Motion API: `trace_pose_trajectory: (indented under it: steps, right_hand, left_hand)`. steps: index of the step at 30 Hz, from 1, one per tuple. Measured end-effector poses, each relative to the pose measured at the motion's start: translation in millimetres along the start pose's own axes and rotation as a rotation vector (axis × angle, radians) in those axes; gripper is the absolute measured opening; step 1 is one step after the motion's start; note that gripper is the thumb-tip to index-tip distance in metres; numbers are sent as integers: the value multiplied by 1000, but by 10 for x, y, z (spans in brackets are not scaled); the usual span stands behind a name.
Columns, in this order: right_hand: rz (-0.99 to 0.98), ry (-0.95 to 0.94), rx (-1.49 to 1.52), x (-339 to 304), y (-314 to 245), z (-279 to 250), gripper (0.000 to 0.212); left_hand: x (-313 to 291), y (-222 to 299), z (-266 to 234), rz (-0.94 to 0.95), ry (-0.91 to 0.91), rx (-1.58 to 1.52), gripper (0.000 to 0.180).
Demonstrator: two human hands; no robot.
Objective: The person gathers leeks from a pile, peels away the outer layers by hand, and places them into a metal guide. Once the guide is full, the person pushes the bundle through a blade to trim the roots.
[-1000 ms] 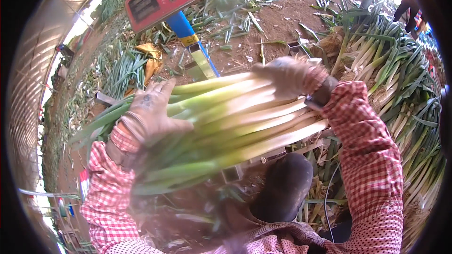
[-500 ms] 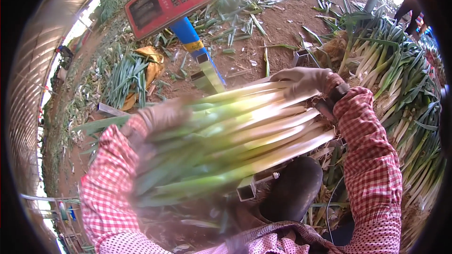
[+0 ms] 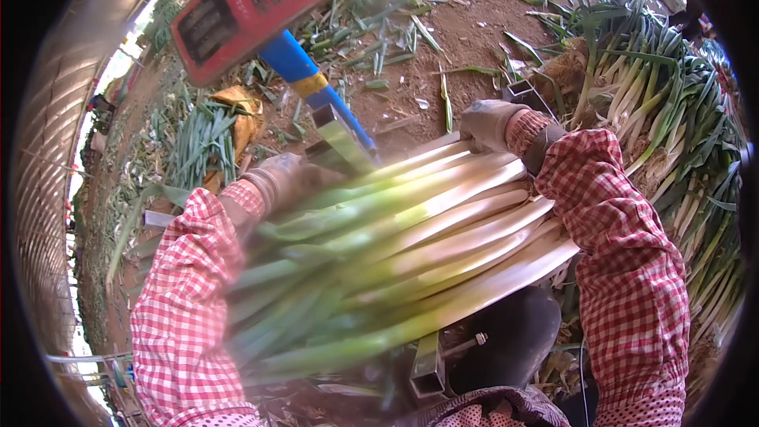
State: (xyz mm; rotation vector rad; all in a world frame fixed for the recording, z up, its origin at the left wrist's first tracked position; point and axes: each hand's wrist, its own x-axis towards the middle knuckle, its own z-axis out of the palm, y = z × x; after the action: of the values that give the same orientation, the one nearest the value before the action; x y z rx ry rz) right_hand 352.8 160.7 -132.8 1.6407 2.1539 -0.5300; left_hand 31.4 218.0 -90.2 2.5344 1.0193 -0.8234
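Note:
A wide layer of thick, long green onions [image 3: 427, 229] lies across in front of me, white ends to the right and green tops to the left, the tops blurred. My right hand [image 3: 492, 122], in a pale glove, is curled over the far edge near the white ends. At the far edge of the green part is my left hand [image 3: 288, 176], also gloved; its fingers are smeared by motion, so their hold is unclear. Beneath the onions, a square metal frame tube [image 3: 428, 370] with a bolt sticks out on the near side.
A red scale display [image 3: 249, 12] on a blue post [image 3: 294, 59] stands beyond the onions. To the right is a long heap of green onions [image 3: 652, 122]. Cut green leaves [image 3: 202, 138] lie by a yellow-brown wrapper at left. A dark boot [image 3: 510, 340] is below the layer.
My right hand has moved from the white ends to the far edge, its fingers now curled. The onions sit lower in view, and the scale display has shifted left and up.

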Motion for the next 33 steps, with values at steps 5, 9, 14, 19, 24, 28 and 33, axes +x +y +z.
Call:
trace_pose_trajectory:
  steps: [5, 9, 14, 19, 24, 28, 33]
  right_hand:
    - [82, 3, 73, 472, 313, 408, 24]
    - [-34, 130, 139, 237, 365, 386, 24]
    - [-81, 57, 522, -547, 241, 29, 25]
    - [-204, 247, 656, -832, 147, 358, 31]
    - [-202, 341, 464, -928, -69, 432, 24]
    - [-86, 248, 666, -799, 376, 970, 24]
    - [-267, 639, 659, -1389, -108, 186, 36]
  left_hand:
    - [527, -291, 447, 15, -65, -149, 24]
    - [581, -222, 484, -191, 61, 347, 29]
    - [150, -233, 67, -200, 226, -110, 54]
    - [-573, 222, -59, 147, 216, -378, 75]
    - [-688, 174, 316, 234, 149, -405, 54]
    - [-341, 697, 354, 120, 296, -459, 41]
    - [-411, 75, 729, 205, 377, -495, 53]
